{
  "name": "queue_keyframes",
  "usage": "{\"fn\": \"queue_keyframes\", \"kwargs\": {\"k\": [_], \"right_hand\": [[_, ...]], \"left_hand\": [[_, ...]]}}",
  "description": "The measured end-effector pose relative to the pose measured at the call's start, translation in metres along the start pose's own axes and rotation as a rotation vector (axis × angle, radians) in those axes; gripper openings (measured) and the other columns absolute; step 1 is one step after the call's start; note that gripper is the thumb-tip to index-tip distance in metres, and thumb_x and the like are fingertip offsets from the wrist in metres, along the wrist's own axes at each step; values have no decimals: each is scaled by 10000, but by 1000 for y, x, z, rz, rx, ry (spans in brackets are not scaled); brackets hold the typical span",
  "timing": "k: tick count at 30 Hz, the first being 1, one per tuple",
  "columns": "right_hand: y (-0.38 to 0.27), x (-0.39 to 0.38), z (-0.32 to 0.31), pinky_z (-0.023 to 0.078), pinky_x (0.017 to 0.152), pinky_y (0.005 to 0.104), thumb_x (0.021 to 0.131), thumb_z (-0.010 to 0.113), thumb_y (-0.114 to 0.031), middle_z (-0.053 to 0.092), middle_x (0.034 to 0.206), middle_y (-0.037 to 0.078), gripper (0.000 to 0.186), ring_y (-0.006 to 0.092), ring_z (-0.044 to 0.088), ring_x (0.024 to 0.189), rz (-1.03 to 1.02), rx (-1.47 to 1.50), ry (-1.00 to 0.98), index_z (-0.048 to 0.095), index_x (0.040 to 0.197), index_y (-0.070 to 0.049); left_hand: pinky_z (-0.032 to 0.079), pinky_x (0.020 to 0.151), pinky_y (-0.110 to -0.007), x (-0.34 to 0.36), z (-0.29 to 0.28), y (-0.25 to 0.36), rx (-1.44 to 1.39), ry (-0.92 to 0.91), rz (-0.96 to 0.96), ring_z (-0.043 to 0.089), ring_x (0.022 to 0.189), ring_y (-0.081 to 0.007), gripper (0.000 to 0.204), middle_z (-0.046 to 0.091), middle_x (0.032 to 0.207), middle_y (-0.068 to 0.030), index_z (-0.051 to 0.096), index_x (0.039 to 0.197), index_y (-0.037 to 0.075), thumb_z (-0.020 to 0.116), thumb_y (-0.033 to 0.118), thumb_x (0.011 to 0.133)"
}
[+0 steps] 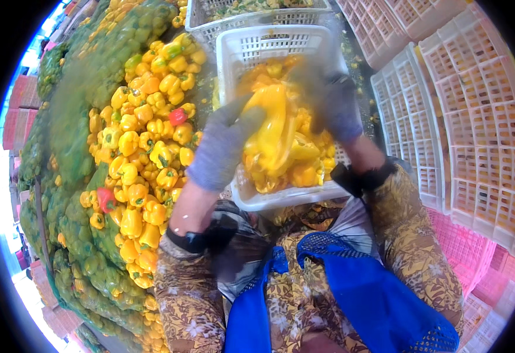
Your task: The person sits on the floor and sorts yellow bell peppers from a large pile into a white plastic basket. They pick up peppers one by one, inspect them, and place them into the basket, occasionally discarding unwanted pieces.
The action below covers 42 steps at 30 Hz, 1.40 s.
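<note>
A white plastic crate (251,203) in front of me holds yellow bell pepper pieces (316,173), many split or opened. Over it, my gloved left hand (225,138) is closed around the side of a yellow bell pepper (275,109), which is smeared by motion. At the crate's right side is my gloved right hand (337,109). Its fingers blur into a dark streak beside the pepper, so their grip and anything in them cannot be made out.
Whole yellow bell peppers (146,159), with a few red ones, lie heaped on my left. Beyond them are green mesh sacks (72,153) of peppers. Another white crate (257,20) with pale and green scraps stands behind. Stacked white crates (475,117) rise on my right, above pink crates (460,247).
</note>
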State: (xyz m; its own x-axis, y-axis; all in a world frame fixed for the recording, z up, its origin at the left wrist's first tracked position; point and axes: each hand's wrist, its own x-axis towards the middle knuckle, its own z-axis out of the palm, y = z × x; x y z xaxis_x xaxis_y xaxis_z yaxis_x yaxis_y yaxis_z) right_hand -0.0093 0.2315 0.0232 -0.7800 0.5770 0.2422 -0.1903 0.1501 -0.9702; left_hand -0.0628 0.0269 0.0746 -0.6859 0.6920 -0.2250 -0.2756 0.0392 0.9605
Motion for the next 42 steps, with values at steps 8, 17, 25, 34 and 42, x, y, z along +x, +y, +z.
{"fn": "queue_keyframes", "kwargs": {"k": [8,17,25,34,42], "right_hand": [[-13,5,1,441,512,235,779,670,-268,651,785,48,366,99,568,628,527,-406,-892,653,1051,-25],[35,87,-37,517,478,303,879,568,-330,600,738,102,368,174,601,582,447,603,-244,577,1030,5],[21,26,38,441,560,209,880,542,-229,674,925,85,336,65,485,567,426,-330,-385,615,1122,-8],[9,11,64,451,537,177,834,540,-194,618,1029,96,386,74,511,601,726,-364,-564,551,1174,-12],[9,-34,77,475,633,224,862,538,-239,568,859,32,362,88,543,712,904,-449,-899,542,1183,-72]], "left_hand": [[365,1016,-314,28,-81,15,671,-136,69,452,1207,-170,634,514,1289,-108,396,1362,12,646,315,864],[466,861,-342,-4,-303,-158,885,424,-128,612,981,-280,384,641,1076,-170,585,1163,35,590,265,856],[456,900,-422,36,-287,-258,1340,439,-780,562,1105,-322,803,546,1241,-182,304,1403,111,675,402,753],[497,808,-373,27,-294,-279,782,761,-427,614,970,-323,588,629,1068,-192,582,1127,-2,785,247,634],[477,669,-397,-5,-221,-147,1641,626,-3,614,793,-296,313,625,791,-99,587,834,103,731,270,612]]}}
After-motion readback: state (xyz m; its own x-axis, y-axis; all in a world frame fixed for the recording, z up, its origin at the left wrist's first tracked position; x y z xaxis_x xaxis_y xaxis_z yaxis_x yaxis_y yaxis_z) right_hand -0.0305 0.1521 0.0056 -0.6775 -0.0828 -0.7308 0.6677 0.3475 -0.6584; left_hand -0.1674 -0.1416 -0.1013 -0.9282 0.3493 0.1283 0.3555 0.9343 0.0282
